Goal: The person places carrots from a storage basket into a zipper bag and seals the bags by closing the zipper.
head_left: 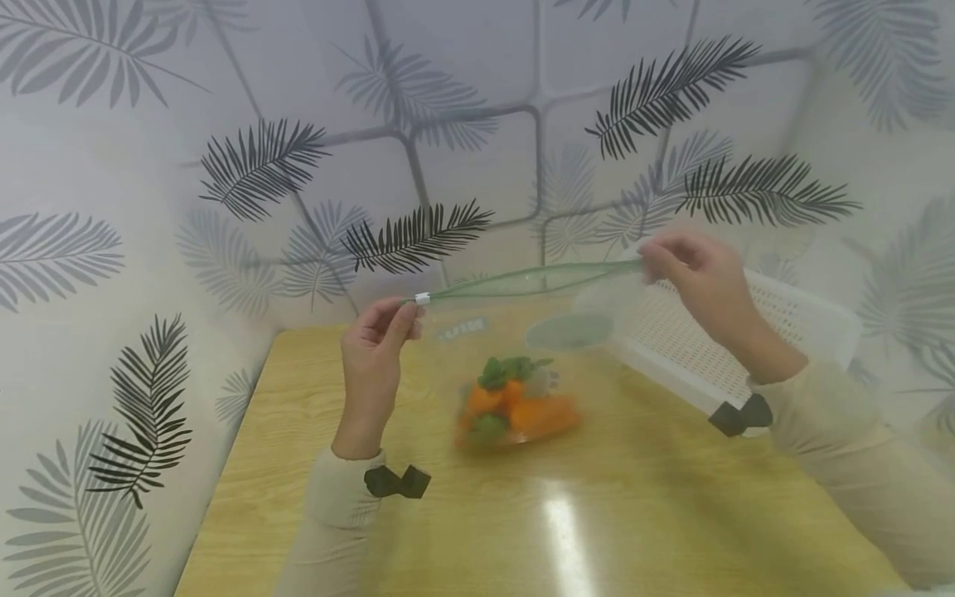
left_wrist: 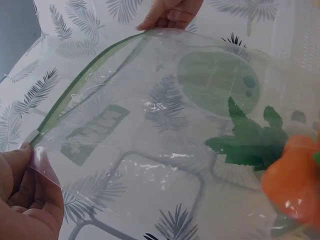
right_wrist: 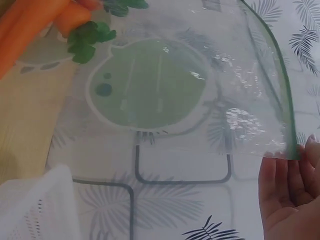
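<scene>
A clear zip bag (head_left: pixel 569 330) with a green top strip hangs between my two hands above the table. Orange carrots (head_left: pixel 543 417) and other orange pieces with green leaves (left_wrist: pixel 245 142) lie at its bottom. My left hand (head_left: pixel 376 344) pinches the top left corner, beside the white slider (head_left: pixel 422 298). At the opposite top corner, my right hand (head_left: pixel 697 278) pinches the end of the green strip (right_wrist: pixel 280 75). Between the hands the two edges of the strip stand apart in the middle. A green printed patch (right_wrist: pixel 150 85) shows on the bag's side.
Behind my right forearm a white perforated basket (head_left: pixel 791 319) stands on the wooden table (head_left: pixel 298 414). A wall covering (head_left: pixel 477 166) with leaf prints rises behind the table and along its left side.
</scene>
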{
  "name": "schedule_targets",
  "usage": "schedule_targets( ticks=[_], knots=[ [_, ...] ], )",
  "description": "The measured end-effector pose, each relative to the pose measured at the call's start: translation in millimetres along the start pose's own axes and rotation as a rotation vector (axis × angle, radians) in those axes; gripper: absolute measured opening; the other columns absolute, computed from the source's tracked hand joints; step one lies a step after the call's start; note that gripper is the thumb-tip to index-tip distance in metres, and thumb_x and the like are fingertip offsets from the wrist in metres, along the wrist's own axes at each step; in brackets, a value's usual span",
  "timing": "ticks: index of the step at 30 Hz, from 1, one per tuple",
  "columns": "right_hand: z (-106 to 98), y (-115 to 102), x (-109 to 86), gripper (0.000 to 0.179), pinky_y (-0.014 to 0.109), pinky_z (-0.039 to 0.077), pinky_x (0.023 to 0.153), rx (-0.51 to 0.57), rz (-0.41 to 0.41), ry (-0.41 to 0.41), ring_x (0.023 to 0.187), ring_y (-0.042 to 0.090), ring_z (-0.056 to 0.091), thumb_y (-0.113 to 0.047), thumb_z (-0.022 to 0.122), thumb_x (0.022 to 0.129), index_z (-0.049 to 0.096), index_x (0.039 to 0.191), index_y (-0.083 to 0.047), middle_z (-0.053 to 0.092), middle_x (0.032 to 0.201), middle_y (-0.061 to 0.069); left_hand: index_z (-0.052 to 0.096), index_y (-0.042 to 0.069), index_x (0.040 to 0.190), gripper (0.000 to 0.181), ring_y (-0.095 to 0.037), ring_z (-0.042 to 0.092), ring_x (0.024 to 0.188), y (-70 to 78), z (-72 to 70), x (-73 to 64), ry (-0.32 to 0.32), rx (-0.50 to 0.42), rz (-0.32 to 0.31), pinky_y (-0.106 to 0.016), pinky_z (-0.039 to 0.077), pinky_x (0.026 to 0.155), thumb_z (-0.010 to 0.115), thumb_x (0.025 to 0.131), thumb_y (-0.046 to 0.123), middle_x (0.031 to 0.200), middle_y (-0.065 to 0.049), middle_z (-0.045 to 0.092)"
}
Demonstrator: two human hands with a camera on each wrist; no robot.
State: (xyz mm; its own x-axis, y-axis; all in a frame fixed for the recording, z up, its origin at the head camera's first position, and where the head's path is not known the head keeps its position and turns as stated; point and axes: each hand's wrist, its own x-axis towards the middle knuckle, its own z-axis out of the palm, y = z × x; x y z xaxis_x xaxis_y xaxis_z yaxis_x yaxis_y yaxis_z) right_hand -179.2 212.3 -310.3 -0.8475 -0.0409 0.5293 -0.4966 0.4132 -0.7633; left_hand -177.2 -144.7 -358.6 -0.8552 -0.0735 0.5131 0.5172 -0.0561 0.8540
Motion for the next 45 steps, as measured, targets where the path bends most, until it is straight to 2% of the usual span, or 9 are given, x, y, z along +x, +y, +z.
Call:
schedule_targets(
  ticks=[3, 6, 10, 15, 19, 29, 34, 41, 45],
  knots=[
    [0.3, 3.6, 4.4, 0.021, 0.018, 0.047, 0.074, -0.047, 0.017, -0.033, 0.081, 0.013, 0.059, -0.022, 0.060, 0.092, 0.066, 0.097, -0.003, 0.065, 0.088, 0.005, 0.062, -0.005, 0.094, 0.020, -0.014, 0.059, 0.069, -0.3, 1.0, -0.4, -0.002, 0.004, 0.005, -0.026, 0.053, 0.069, 0.064, 0.089, 0.014, 0.085, -0.006, 0.067],
    [6.1, 1.8, 8.6, 0.021, 0.017, 0.045, 0.078, -0.104, -0.028, -0.052, 0.087, 0.007, 0.058, -0.024, 0.062, 0.091, 0.068, 0.101, -0.007, 0.066, 0.097, 0.001, 0.061, -0.007, 0.094, 0.021, -0.014, 0.059, 0.068, 0.0, 2.5, -1.0, -0.007, 0.008, 0.013, -0.025, 0.053, 0.068, 0.064, 0.089, 0.013, 0.085, -0.005, 0.067],
    [20.7, -9.2, 14.9, 0.016, 0.019, 0.046, 0.084, -0.142, -0.218, -0.097, 0.094, 0.006, 0.059, -0.015, 0.065, 0.089, 0.069, 0.103, -0.008, 0.067, 0.101, 0.000, 0.061, -0.008, 0.094, 0.019, -0.015, 0.059, 0.068, 1.4, 5.7, -2.2, -0.026, -0.001, 0.026, -0.026, 0.053, 0.068, 0.063, 0.089, 0.010, 0.085, -0.005, 0.067],
    [43.7, -28.8, 20.9, 0.018, 0.027, 0.047, 0.088, -0.125, -0.488, -0.177, 0.095, 0.015, 0.061, -0.003, 0.067, 0.084, 0.069, 0.102, -0.006, 0.068, 0.101, 0.002, 0.061, -0.007, 0.094, 0.017, -0.016, 0.059, 0.069, 3.7, 11.2, -4.9, -0.055, -0.010, 0.021, -0.026, 0.053, 0.067, 0.063, 0.088, 0.008, 0.086, -0.003, 0.068],
    [62.8, -44.3, 23.7, 0.021, 0.029, 0.047, 0.087, -0.101, -0.595, -0.255, 0.095, 0.016, 0.061, -0.004, 0.069, 0.082, 0.068, 0.103, -0.005, 0.068, 0.102, 0.002, 0.061, -0.007, 0.094, 0.016, -0.016, 0.060, 0.069, 3.4, 15.0, -6.0, -0.071, 0.006, 0.021, -0.026, 0.053, 0.067, 0.064, 0.088, 0.008, 0.085, -0.003, 0.068],
    [102.9, -67.1, 23.7, 0.019, 0.030, 0.047, 0.082, -0.055, -0.742, -0.348, 0.093, 0.018, 0.059, -0.004, 0.070, 0.082, 0.067, 0.100, -0.004, 0.067, 0.097, 0.003, 0.063, -0.005, 0.093, 0.012, -0.017, 0.059, 0.069, 9.1, 26.8, -9.1, -0.130, 0.016, 0.075, -0.027, 0.052, 0.067, 0.064, 0.087, 0.005, 0.080, -0.005, 0.065],
    [112.0, -70.3, 20.5, 0.014, 0.029, 0.046, 0.080, -0.035, -0.761, -0.365, 0.090, 0.018, 0.058, 0.000, 0.069, 0.082, 0.068, 0.095, -0.004, 0.066, 0.093, 0.003, 0.063, -0.003, 0.095, 0.009, -0.019, 0.059, 0.070, 10.6, 29.2, -11.1, -0.178, 0.033, 0.081, -0.029, 0.052, 0.069, 0.062, 0.088, 0.004, 0.081, -0.004, 0.066],
    [114.4, -71.1, 18.8, 0.013, 0.027, 0.047, 0.077, -0.029, -0.762, -0.373, 0.086, 0.016, 0.058, 0.001, 0.068, 0.081, 0.068, 0.093, -0.004, 0.066, 0.090, 0.002, 0.061, -0.007, 0.095, 0.008, -0.018, 0.059, 0.071, 10.1, 29.6, -11.2, -0.203, 0.035, 0.084, -0.028, 0.052, 0.068, 0.059, 0.088, -0.004, 0.081, -0.020, 0.062],
    [114.6, -70.4, 18.7, 0.013, 0.026, 0.046, 0.075, -0.032, -0.756, -0.391, 0.084, 0.017, 0.058, 0.000, 0.069, 0.082, 0.068, 0.094, -0.004, 0.066, 0.090, 0.001, 0.062, -0.006, 0.094, 0.007, -0.018, 0.058, 0.070, 9.0, 29.7, -11.3, -0.204, 0.031, 0.105, -0.028, 0.052, 0.066, 0.059, 0.087, -0.005, 0.079, -0.018, 0.062]
  ],
)
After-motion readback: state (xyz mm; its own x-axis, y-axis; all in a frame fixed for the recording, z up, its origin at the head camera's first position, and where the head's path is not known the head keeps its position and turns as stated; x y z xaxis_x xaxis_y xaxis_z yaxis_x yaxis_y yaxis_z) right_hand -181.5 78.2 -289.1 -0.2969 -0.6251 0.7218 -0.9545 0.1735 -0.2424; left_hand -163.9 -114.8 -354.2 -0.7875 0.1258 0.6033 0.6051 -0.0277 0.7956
